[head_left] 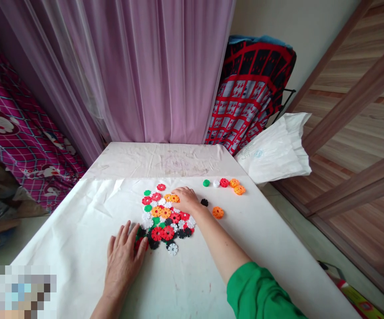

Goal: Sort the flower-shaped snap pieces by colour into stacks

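Observation:
A heap of plastic snowflake discs in red [157, 233], orange [156, 212], white [148, 221], green [148, 208] and black [188, 231] lies on the white-covered table [88, 239]. My left hand [124, 250] rests at the heap's near left edge, fingers spread, the thumb side against red and black discs. At the far right side of the heap, my right hand [186, 200] bends its fingers down onto an orange snowflake disc [174, 198]; the fingertips are partly hidden.
Right of the heap lie a black disc [204, 202] and an orange disc [218, 212]. Farther back is a row with green [206, 182], white [216, 183], red [224, 182] and orange discs [240, 189]. A white bag [278, 148] hangs at the table's right edge; a purple curtain [165, 75] stands behind.

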`<move>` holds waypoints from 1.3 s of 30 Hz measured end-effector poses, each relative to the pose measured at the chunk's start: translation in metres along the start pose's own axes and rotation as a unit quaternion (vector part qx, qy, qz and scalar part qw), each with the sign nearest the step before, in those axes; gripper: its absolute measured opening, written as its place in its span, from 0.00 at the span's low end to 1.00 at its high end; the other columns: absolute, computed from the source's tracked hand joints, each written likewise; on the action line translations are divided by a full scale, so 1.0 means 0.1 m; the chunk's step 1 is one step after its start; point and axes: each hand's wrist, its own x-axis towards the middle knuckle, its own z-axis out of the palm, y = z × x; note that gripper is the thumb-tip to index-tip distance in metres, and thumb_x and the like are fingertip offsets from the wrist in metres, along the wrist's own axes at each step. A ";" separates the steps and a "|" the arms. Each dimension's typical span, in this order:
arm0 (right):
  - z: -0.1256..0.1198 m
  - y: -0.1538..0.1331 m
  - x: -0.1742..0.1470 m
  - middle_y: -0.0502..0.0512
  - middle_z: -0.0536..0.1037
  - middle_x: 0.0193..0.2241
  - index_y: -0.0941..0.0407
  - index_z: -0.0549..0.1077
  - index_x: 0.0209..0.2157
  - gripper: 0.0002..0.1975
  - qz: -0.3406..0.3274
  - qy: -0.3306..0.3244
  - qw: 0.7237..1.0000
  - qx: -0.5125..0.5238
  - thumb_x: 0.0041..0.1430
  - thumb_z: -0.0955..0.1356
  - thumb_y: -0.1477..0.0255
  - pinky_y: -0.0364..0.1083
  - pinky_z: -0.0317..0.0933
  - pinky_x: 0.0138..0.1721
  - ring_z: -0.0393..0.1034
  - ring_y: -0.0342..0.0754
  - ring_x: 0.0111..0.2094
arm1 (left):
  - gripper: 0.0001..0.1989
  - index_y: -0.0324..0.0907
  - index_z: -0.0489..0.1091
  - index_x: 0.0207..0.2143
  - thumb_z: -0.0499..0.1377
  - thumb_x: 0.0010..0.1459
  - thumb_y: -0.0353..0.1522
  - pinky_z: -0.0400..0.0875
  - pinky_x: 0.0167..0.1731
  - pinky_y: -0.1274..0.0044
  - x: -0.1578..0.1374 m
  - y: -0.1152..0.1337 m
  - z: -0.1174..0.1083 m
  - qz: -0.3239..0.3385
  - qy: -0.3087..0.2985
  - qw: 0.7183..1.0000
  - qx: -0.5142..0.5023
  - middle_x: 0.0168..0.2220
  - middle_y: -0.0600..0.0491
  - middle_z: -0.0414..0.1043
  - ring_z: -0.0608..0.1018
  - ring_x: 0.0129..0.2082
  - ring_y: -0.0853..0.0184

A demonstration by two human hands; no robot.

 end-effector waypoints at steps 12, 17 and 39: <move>0.00 -0.01 -0.13 0.56 0.77 0.48 0.52 0.73 0.49 0.18 0.014 0.073 0.997 0.037 0.56 0.68 0.71 0.50 0.59 0.54 0.68 0.52 0.51 | 0.25 0.47 0.66 0.60 0.48 0.64 0.44 0.49 0.66 0.59 0.00 -0.01 0.00 0.001 0.001 1.000 -0.006 0.67 0.47 0.59 0.58 0.68 0.57; 0.12 0.33 -0.71 0.57 0.77 0.44 0.53 0.74 0.42 0.11 0.004 0.255 0.957 0.140 0.56 0.66 0.73 0.48 0.65 0.51 0.72 0.50 0.47 | 0.25 0.46 0.66 0.59 0.47 0.64 0.44 0.49 0.66 0.57 0.00 0.00 -0.02 0.002 -0.006 1.000 -0.002 0.67 0.46 0.59 0.58 0.68 0.56; 0.40 1.13 -1.25 0.57 0.79 0.39 0.54 0.75 0.37 0.09 0.090 0.407 0.909 0.024 0.55 0.66 0.69 0.49 0.65 0.43 0.73 0.51 0.40 | 0.29 0.42 0.65 0.60 0.41 0.66 0.46 0.51 0.65 0.57 0.03 0.00 -0.05 0.003 -0.020 0.999 0.039 0.67 0.44 0.58 0.58 0.68 0.55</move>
